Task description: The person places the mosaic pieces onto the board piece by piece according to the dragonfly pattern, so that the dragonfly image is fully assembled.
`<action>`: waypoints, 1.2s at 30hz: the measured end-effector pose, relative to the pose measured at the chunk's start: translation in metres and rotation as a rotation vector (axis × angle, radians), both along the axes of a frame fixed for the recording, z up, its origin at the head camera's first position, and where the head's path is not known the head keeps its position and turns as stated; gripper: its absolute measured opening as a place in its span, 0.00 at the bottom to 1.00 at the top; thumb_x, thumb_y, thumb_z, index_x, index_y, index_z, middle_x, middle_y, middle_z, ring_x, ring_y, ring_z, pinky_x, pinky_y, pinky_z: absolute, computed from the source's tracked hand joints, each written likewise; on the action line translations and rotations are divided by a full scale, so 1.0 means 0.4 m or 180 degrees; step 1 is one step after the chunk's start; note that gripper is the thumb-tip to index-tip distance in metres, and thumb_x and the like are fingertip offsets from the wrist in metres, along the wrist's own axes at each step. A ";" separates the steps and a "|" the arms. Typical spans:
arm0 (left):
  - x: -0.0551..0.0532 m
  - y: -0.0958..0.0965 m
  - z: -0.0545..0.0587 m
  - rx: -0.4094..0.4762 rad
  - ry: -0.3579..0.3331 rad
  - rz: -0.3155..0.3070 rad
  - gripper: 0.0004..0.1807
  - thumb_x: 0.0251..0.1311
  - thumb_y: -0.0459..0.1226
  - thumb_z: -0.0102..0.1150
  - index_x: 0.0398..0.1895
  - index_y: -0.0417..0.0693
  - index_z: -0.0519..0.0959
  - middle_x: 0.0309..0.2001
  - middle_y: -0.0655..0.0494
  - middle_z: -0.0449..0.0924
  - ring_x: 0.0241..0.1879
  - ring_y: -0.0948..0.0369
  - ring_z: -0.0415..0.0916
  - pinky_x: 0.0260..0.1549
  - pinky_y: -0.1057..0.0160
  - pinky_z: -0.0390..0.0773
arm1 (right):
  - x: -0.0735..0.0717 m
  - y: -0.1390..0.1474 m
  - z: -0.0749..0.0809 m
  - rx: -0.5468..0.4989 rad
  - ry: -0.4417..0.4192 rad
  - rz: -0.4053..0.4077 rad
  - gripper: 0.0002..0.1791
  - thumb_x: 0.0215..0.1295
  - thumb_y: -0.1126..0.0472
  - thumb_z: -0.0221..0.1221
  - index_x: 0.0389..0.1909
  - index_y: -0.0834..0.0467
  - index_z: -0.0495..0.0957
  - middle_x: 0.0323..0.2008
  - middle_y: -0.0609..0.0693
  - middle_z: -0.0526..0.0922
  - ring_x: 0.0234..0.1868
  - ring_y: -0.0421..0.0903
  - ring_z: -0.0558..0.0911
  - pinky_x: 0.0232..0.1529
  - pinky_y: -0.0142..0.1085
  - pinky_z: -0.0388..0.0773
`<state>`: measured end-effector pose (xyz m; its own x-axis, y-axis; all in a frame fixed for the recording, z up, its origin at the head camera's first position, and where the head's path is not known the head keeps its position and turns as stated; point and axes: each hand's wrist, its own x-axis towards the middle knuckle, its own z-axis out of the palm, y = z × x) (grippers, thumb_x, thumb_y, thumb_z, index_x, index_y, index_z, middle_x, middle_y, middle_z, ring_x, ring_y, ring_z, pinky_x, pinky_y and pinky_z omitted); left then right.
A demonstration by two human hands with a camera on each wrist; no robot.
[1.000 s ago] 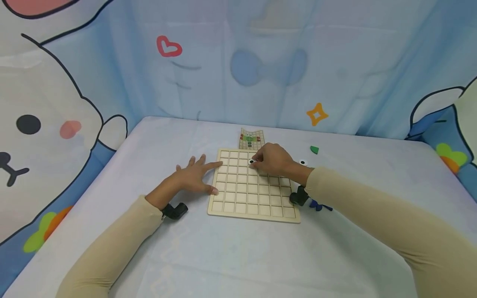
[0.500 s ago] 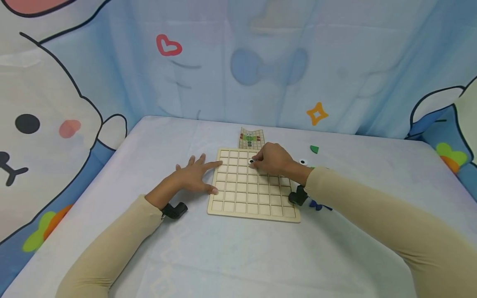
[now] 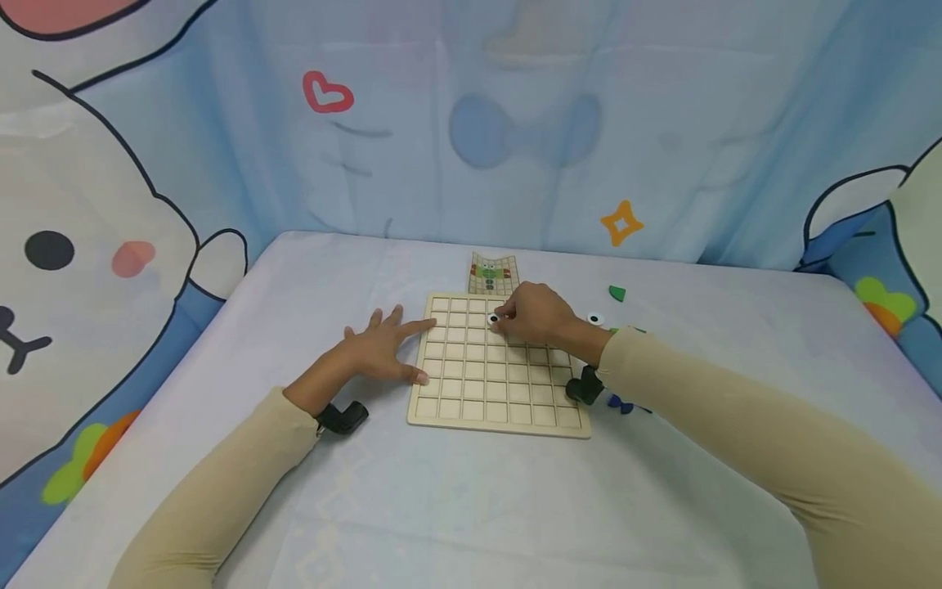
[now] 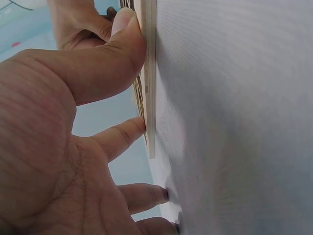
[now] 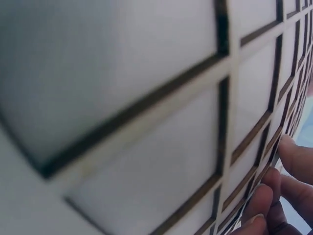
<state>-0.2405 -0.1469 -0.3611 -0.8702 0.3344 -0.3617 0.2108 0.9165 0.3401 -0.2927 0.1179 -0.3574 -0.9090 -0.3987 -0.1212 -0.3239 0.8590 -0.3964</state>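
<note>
Eye disc [image 3: 494, 319] pinched between thumb and fingertips, a right hand [image 3: 540, 314] leans over the grid board's [image 3: 486, 391] far half; the left hand [image 3: 377, 352], fingers spread, touches its left edge.

No readable text, labels, brands, numbers or signs anywhere.

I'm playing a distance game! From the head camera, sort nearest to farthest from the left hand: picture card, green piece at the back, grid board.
1. Grid board: the left hand touches its left side.
2. Picture card: at the board's far edge.
3. Green piece: right, past the right hand.
</note>
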 end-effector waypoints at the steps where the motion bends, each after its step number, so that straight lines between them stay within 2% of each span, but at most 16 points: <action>1: 0.000 0.000 0.001 0.0000 0.0001 -0.0005 0.49 0.56 0.59 0.65 0.78 0.69 0.50 0.80 0.41 0.31 0.77 0.35 0.27 0.62 0.20 0.37 | 0.000 0.000 0.000 0.0006 0.0002 0.0004 0.19 0.66 0.51 0.64 0.51 0.58 0.85 0.53 0.53 0.85 0.19 0.42 0.75 0.22 0.32 0.62; 4: 0.001 0.001 0.002 -0.0003 0.0007 -0.0006 0.49 0.56 0.59 0.65 0.78 0.69 0.50 0.80 0.40 0.31 0.77 0.35 0.27 0.62 0.20 0.38 | 0.004 0.003 0.006 0.0029 0.0026 0.0047 0.20 0.65 0.52 0.64 0.52 0.59 0.84 0.52 0.54 0.86 0.26 0.44 0.82 0.27 0.33 0.71; 7: 0.002 0.001 0.002 -0.0014 0.0025 -0.0005 0.49 0.56 0.59 0.65 0.78 0.69 0.50 0.80 0.40 0.32 0.77 0.35 0.28 0.62 0.20 0.39 | 0.007 0.008 0.016 0.0021 -0.0005 0.0119 0.22 0.64 0.53 0.65 0.55 0.61 0.82 0.50 0.56 0.87 0.40 0.48 0.86 0.38 0.39 0.80; 10: 0.004 0.000 0.001 -0.0013 0.0031 0.0007 0.50 0.56 0.59 0.65 0.78 0.70 0.50 0.80 0.40 0.32 0.77 0.35 0.28 0.62 0.20 0.39 | 0.012 0.016 0.033 -0.0013 -0.0104 0.0185 0.26 0.64 0.53 0.65 0.60 0.61 0.78 0.49 0.58 0.86 0.48 0.52 0.86 0.47 0.46 0.82; 13: 0.005 0.001 0.003 -0.0007 0.0028 0.0019 0.49 0.56 0.59 0.65 0.78 0.70 0.50 0.80 0.40 0.32 0.77 0.35 0.28 0.62 0.20 0.38 | 0.025 0.031 0.055 -0.0058 -0.0185 0.0248 0.28 0.65 0.53 0.64 0.63 0.61 0.76 0.49 0.58 0.87 0.51 0.55 0.84 0.49 0.48 0.81; 18: 0.005 0.001 0.003 0.0001 0.0028 0.0018 0.49 0.56 0.58 0.65 0.78 0.69 0.50 0.80 0.40 0.32 0.77 0.35 0.28 0.62 0.20 0.38 | 0.067 0.070 0.085 -0.0210 -0.0019 0.0229 0.26 0.65 0.52 0.64 0.61 0.59 0.78 0.45 0.54 0.87 0.48 0.54 0.84 0.45 0.45 0.81; 22: 0.006 0.000 0.003 -0.0008 0.0022 0.0010 0.49 0.56 0.59 0.65 0.78 0.69 0.50 0.80 0.40 0.31 0.77 0.35 0.28 0.62 0.20 0.38 | 0.113 0.105 0.102 -0.0412 0.0151 0.0168 0.21 0.66 0.52 0.63 0.57 0.56 0.81 0.43 0.51 0.87 0.40 0.48 0.84 0.37 0.39 0.80; 27: 0.007 0.000 0.004 -0.0010 0.0015 0.0000 0.49 0.56 0.59 0.65 0.79 0.69 0.50 0.80 0.40 0.31 0.77 0.35 0.27 0.62 0.20 0.38 | 0.154 0.146 0.112 -0.0690 0.0422 -0.0052 0.15 0.67 0.53 0.63 0.51 0.54 0.85 0.41 0.51 0.86 0.34 0.46 0.81 0.30 0.37 0.76; 30: 0.006 -0.001 0.004 -0.0001 0.0016 0.0000 0.49 0.56 0.59 0.65 0.79 0.69 0.50 0.80 0.40 0.31 0.77 0.35 0.27 0.62 0.20 0.37 | 0.153 0.174 0.105 -0.0918 0.0701 -0.0306 0.12 0.67 0.53 0.62 0.46 0.53 0.86 0.39 0.51 0.87 0.33 0.47 0.82 0.24 0.37 0.74; 33: 0.004 -0.002 0.002 0.0001 0.0011 0.0008 0.50 0.56 0.59 0.65 0.79 0.69 0.49 0.80 0.40 0.31 0.77 0.35 0.27 0.62 0.20 0.37 | 0.134 0.207 0.091 -0.1118 0.0915 -0.0583 0.12 0.68 0.51 0.61 0.43 0.54 0.87 0.36 0.53 0.87 0.31 0.45 0.81 0.21 0.36 0.73; 36: 0.003 -0.001 0.001 0.0006 -0.0007 0.0006 0.50 0.56 0.60 0.65 0.79 0.69 0.49 0.80 0.41 0.30 0.77 0.36 0.27 0.62 0.20 0.37 | 0.107 0.245 0.073 -0.1122 0.1019 -0.0741 0.15 0.69 0.49 0.60 0.43 0.54 0.87 0.37 0.55 0.87 0.31 0.44 0.79 0.22 0.35 0.73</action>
<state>-0.2392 -0.1473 -0.3607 -0.8701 0.3334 -0.3630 0.2082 0.9162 0.3424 -0.2499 0.2160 -0.3281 -0.9480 -0.1482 0.2818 -0.2925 0.7550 -0.5869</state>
